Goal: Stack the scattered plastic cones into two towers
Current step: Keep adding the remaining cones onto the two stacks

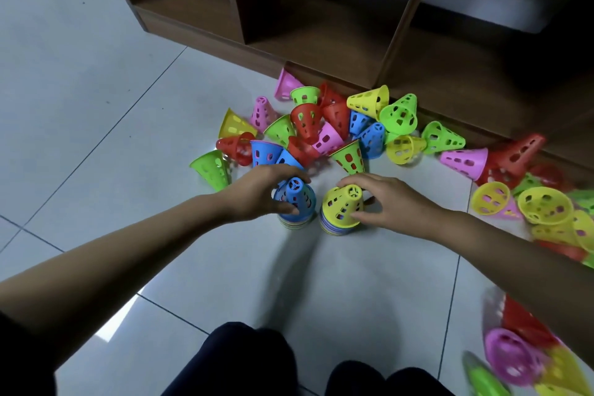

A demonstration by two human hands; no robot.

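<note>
Down on the tiled floor, two short towers of nested cones stand side by side, close together but not touching, right in front of the crouching person's dark-clad knees. The left hand curls over the blue cone that tops the left tower, thumb on the near side and fingers round the far side. The right hand grips the yellow cone on top of the right tower in the same way, thumb low on the near wall, fingers wrapped behind the tip. Both top cones sit point up, with striped rims of other colours showing beneath them. Just beyond the hands lies a loose pile of pink, green, red, yellow and blue cones, most tipped on their sides, reaching back to the foot of a brown wooden shelf. A second heap, mostly yellow and red, lies off to the right past the right forearm. More cones show blurred at the lower right corner.
</note>
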